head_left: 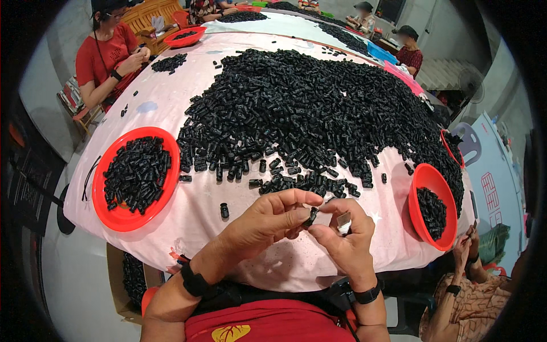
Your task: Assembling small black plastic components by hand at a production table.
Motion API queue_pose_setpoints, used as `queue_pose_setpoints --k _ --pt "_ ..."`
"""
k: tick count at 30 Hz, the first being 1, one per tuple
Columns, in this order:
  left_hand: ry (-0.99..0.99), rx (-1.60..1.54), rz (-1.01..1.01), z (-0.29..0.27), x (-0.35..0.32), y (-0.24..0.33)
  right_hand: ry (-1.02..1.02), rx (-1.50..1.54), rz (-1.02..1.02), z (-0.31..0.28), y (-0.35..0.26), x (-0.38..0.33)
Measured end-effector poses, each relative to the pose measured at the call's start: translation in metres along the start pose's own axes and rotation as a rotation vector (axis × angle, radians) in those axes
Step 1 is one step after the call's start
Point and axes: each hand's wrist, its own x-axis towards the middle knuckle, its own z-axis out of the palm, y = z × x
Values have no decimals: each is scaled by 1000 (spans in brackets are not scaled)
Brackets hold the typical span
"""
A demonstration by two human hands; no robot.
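Bench point(188, 216) carries a black heap point(319, 114) at twelve o'clock from both hands, where left hand point(273, 219) pinches a small black part point(311, 216), upright-tilted, against right hand point(345, 239), which grips a grey piece point(344, 222).

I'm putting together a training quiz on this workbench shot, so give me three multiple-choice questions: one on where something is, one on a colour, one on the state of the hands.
1. Where is the fullest red bowl?
A. Person's left
B. Person's right
C. Table middle

2. What colour is the cloth under the pile of black parts?
A. Green
B. Pink
C. Grey

3. What do the hands hold?
A. Nothing
B. Both grip one bowl
C. Left hand pinches a small black part, right hand a small blade

Answers: 1 A, it sits left of both hands. 2 B, pink shows around the pile. 3 C, the part and blade show between the fingertips.
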Motion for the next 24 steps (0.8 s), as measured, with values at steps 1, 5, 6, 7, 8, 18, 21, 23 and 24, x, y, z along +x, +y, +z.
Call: queue_pose_setpoints --k 1,5,6,7,8,18,21,23,24 --pt "4 -26 -20 1 0 0 14 64 -23 3 1 1" --pt "-18 -66 -5 2 1 -2 48 177 30 7 7 0" --pt "-25 -69 -23 2 1 -2 48 177 31 7 10 0" --pt "-32 -71 -40 2 2 -3 45 193 23 6 13 0" --pt "-32 -71 -40 2 1 -2 41 208 15 5 14 0" --pt "-2 -60 -53 3 -1 5 -21 461 73 7 18 1" --pt "25 75 -57 4 -1 10 -11 391 86 6 15 2" --pt "25 175 -39 5 -1 10 -13 402 59 7 14 2" --pt "34 186 -24 6 -2 11 -13 401 59 7 13 1"
